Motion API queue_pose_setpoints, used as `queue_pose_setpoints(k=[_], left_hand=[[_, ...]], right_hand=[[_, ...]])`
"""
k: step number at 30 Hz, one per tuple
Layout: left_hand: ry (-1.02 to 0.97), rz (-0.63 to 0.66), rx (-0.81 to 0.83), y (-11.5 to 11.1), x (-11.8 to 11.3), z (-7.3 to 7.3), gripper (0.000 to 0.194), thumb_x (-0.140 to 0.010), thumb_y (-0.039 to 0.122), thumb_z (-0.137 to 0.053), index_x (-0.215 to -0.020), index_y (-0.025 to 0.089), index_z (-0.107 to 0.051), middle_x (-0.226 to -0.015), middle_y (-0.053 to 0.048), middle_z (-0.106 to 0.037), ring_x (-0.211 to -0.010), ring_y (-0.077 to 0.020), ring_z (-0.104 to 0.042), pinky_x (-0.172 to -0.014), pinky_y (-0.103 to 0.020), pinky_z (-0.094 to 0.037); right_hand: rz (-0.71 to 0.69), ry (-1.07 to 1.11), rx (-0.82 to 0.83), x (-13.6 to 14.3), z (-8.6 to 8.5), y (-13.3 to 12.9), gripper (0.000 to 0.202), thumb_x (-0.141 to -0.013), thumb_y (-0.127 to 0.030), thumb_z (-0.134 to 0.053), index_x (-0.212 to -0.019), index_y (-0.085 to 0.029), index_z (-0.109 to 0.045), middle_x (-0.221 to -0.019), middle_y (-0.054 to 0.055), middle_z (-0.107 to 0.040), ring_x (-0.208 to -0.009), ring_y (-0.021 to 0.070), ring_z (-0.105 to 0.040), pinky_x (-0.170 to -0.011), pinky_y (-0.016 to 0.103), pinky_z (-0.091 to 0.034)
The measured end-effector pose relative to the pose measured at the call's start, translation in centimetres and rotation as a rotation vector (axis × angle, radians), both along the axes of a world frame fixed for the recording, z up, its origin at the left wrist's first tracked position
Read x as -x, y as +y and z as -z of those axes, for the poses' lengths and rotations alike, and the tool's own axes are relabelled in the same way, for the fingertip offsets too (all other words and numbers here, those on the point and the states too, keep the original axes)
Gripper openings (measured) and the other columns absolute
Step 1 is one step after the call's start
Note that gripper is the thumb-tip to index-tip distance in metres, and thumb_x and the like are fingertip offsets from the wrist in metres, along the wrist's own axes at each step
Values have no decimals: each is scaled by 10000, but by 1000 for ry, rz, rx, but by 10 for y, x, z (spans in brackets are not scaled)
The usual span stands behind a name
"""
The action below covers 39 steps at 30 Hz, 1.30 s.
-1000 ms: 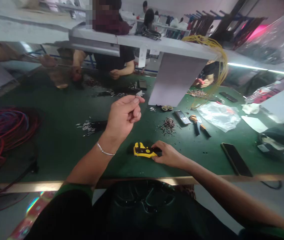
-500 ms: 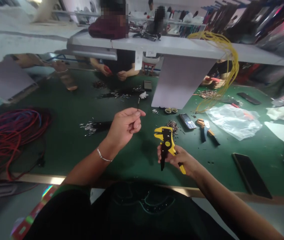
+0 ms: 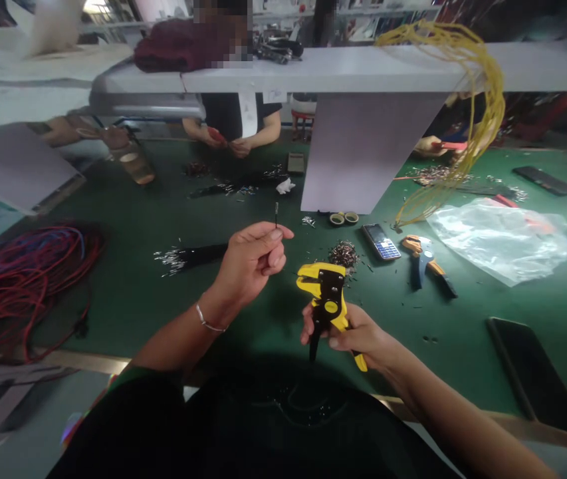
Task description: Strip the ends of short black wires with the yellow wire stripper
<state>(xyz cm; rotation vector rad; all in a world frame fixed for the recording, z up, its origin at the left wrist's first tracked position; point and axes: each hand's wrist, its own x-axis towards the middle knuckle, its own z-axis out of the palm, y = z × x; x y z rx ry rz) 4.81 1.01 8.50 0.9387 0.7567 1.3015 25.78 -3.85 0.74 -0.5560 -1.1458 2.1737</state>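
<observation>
Between thumb and forefinger, my left hand (image 3: 256, 256) pinches a thin black wire (image 3: 276, 214) whose metallic tip points up. My right hand (image 3: 355, 332) is wrapped round the handles of a yellow and black wire stripper (image 3: 330, 293), its jaws pointing left, apart from the wire. Left of my left hand lies a bundle of black wires (image 3: 198, 255) with silvery ends, partly hidden behind that hand. Just beyond the stripper is a pile of small dark and coppery scraps (image 3: 343, 254).
Red and blue wire coils (image 3: 28, 286) cover the left side. To the right lie a keypad phone (image 3: 381, 242), orange-handled pliers (image 3: 429, 263), a plastic bag (image 3: 505, 239) and a smartphone (image 3: 537, 372). Yellow wire (image 3: 492, 113) hangs from the shelf (image 3: 353, 70). Co-workers' hands (image 3: 240, 146) work opposite.
The view has shifted slightly. My right hand has brought the stripper a little left and nearer to me, its jaws turned more to the left. My left hand still pinches the wire.
</observation>
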Motion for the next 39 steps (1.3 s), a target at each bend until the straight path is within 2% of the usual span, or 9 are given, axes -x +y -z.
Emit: queue_pose_setpoints(k=[5, 9, 14, 20, 24, 29, 39], left_hand=[[-81, -13, 16, 4, -4, 1, 119, -824, 146, -597, -770, 130, -703, -456, 44, -390, -423, -35, -305, -404, -170, -248], [-117, -36, 19, 7, -2, 1, 119, -822, 137, -594, -764, 128, -698, -457, 42, -390, -418, -34, -311, -399, -168, -252], [-154, -46, 22, 8, 2, 1, 119, -823, 139, -592, -763, 127, -693, -453, 44, -389, -413, -34, -306, -398, -167, -258], [-170, -61, 40, 7, 4, 1, 122, -827, 147, -589, -756, 137, -688, -453, 46, -382, -405, -35, -309, -391, -170, -262], [-166, -67, 32, 6, 4, 0, 120, -828, 153, -590, -755, 141, -685, -448, 48, -375, -393, -34, -298, -388, -170, -266], [-170, -68, 23, 4, 4, -1, 119, -822, 151, -590, -752, 138, -684, -443, 48, -370, -395, -36, -294, -388, -169, -261], [-203, -30, 13, 5, 4, 1, 135, -837, 135, -565, -768, 125, -681, -449, 46, -367, -399, -30, -274, -389, -156, -249]], right_hand=[[0, 8, 7, 2, -2, 8, 456, -622, -150, -723, -1068, -140, -631, -928, 67, -644, -848, 239, -658, -806, 405, -480], [-14, 6, -6, 6, 2, 13, 477, -625, -140, -714, -1095, -133, -629, -927, 70, -652, -834, 234, -657, -776, 377, -482], [-11, 71, 3, 15, 7, 16, 482, -624, -116, -705, -1100, -134, -632, -918, 65, -653, -820, 233, -647, -828, 438, -497], [22, 101, 3, 26, 2, 19, 432, -606, -97, -712, -1032, -139, -654, -852, 45, -649, -769, 215, -635, -799, 447, -525], [30, 129, -20, 30, 1, 18, 398, -638, -125, -726, -1028, -139, -647, -842, 43, -637, -751, 200, -614, -798, 478, -534], [33, 162, -62, 32, 1, 18, 357, -692, -167, -736, -1033, -135, -637, -836, 47, -623, -739, 190, -608, -735, 433, -541], [43, 178, -51, 35, 0, 16, 341, -711, -236, -776, -1006, -141, -632, -803, 36, -601, -709, 182, -597, -682, 409, -532]])
